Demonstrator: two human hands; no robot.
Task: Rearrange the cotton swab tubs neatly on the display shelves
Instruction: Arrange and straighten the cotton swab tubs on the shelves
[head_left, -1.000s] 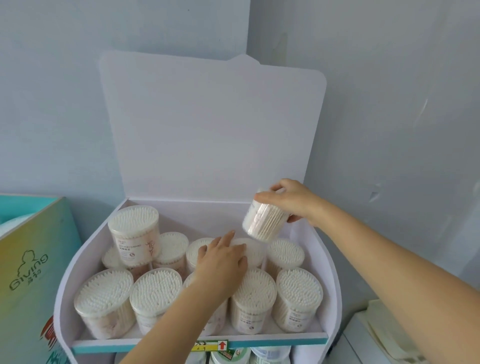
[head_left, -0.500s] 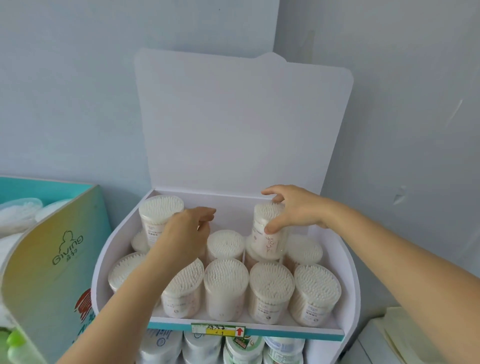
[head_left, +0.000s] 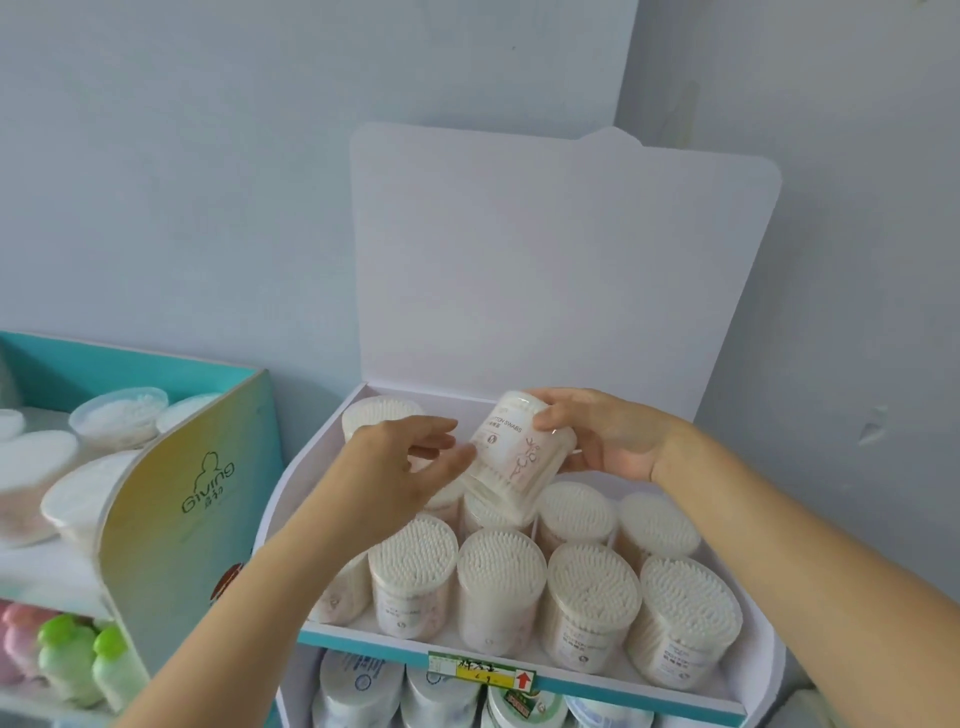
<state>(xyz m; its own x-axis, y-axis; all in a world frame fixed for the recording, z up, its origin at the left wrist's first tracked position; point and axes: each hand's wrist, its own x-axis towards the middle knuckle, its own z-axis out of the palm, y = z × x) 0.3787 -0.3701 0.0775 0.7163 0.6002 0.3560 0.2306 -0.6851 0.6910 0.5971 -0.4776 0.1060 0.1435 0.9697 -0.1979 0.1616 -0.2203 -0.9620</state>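
While tilted over the back row: cotton swab tub aloft above top shelf | right hand curled round its upper end, gripping | left hand fingers nearly straight, touching its side | standing tubs beneath

The tilted tub is showing clear, glossy plastic walls under a smooth printed label. The swab tips in the front tubs are looking soft, white and matt. The display stand is reading as smooth, matt white card, while the neighbouring stand's side panel is giving off a faint sheen over its print.
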